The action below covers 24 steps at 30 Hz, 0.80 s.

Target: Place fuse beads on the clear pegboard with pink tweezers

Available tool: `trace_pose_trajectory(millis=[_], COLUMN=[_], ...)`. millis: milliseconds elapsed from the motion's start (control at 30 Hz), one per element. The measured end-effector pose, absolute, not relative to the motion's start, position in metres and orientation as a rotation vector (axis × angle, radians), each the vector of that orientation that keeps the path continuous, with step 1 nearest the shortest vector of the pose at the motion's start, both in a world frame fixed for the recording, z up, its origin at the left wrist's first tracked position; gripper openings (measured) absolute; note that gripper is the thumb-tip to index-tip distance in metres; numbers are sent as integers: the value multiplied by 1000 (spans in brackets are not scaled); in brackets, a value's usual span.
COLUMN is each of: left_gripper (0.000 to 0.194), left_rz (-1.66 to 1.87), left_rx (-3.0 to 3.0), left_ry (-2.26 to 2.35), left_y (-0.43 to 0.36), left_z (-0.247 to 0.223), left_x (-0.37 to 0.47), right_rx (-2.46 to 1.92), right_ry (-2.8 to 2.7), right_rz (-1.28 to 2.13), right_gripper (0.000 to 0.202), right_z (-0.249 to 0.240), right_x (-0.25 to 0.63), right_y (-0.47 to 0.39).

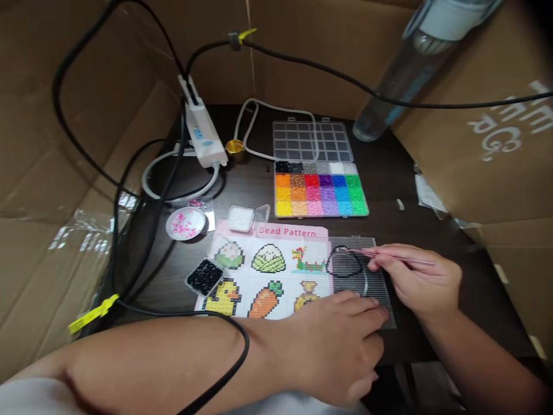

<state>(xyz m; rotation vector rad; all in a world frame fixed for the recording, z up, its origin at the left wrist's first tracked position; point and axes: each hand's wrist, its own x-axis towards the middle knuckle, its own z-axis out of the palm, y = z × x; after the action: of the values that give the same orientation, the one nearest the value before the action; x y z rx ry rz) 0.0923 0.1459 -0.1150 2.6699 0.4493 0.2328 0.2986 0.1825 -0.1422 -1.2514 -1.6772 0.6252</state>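
My right hand point(425, 279) pinches a pair of pink tweezers point(401, 257), their tips pointing left over the upper part of a clear pegboard point(382, 288). On the board lies an outline of black beads point(329, 260), rounded in shape. My left hand point(341, 340) rests palm down across the board's near edge and the lower part of the bead pattern sheet point(248, 276), fingers stretched to the right and holding nothing. Whether a bead sits between the tweezer tips is too small to tell. A small box of black beads point(205, 276) stands on the sheet's left side.
Behind the sheet stands an open compartment box of coloured beads point(322, 193). A small box of white beads point(241, 219) and a round dish of pink and white beads point(185, 223) are left of it. A power strip point(205, 135), black cables point(116, 230) and a bottle point(404, 80) surround the table.
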Motion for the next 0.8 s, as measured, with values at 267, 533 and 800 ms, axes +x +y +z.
trace_pose_trajectory(millis=[267,533,800], left_gripper=[42,42,43], left_rz=[294,313,307], left_rx=[2715,2729,2730], left_ry=[462,466,455], left_y=[145,144,145], left_z=[-118,-118,-118], left_x=[92,92,92], right_rx=[-1202,-1259,-1250], right_ry=[-1717,-1720,-1726], right_rz=[663,651,654], right_gripper=[22,21,23], right_z=[-135,-131,-134], right_x=[292,291,293], right_y=[189,187,187])
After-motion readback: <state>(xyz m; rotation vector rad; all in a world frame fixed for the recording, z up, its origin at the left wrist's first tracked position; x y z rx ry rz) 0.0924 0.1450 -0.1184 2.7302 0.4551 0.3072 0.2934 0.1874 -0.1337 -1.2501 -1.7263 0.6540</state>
